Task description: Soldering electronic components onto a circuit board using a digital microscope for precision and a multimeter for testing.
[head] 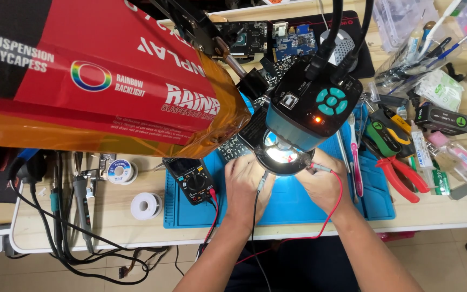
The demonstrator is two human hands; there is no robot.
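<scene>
My left hand grips a black multimeter probe whose black lead runs down toward me. My right hand grips a red probe with a red lead looping back past my wrist. Both hands rest on a blue work mat under a digital microscope head with a lit ring light. The probe tips and whatever lies under the lens are hidden by the microscope. A black multimeter lies on the mat just left of my left hand.
A large red and orange box hangs over the left of the bench. Solder spools and soldering irons lie at left. Pliers, tweezers, a pink toothbrush and small bottles crowd the right. Circuit boards sit behind.
</scene>
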